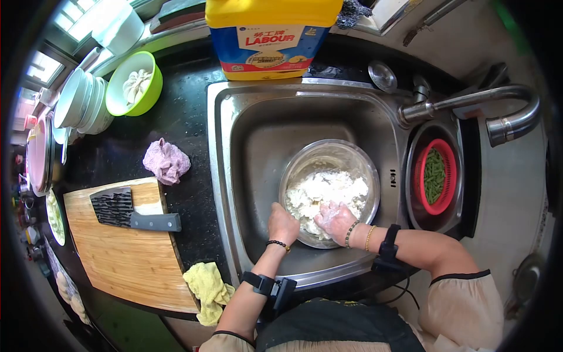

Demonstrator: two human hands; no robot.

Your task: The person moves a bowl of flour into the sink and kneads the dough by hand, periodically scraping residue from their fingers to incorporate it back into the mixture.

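A round metal bowl (369, 170) stands inside the steel sink, holding a crumbly white dough (325, 190). My left hand (284, 224) is closed on the bowl's near-left rim. Inside the bowl, my right hand (338, 223) presses into the dough with its fingers curled; white bits cling to the fingers and the back of the hand. The fingertips are partly hidden in the dough.
Around the bowl is the sink (252, 141); a faucet (457, 105) and a red basket of cut green beans (434, 176) are right. Left are a cutting board (129, 258) with a cleaver (135, 211), cloths (167, 161), a green bowl (153, 91). A yellow jug (270, 44) stands behind.
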